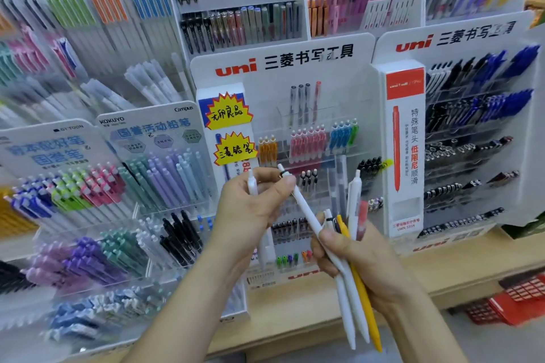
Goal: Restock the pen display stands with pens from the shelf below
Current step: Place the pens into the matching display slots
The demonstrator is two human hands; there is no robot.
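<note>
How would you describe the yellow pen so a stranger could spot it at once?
Start at the middle white display stand with the red uni logo. In front of it, the right hand grips a fan of pens pointing downward. The yellow pen lies at the fan's right edge, the only yellow barrel beside plain white ones.

"uni 三菱书写工具" on middle stand header (283, 60) and right stand header (454, 37); "KOKUYO", "Campus" on left stand header (149, 124).
</note>
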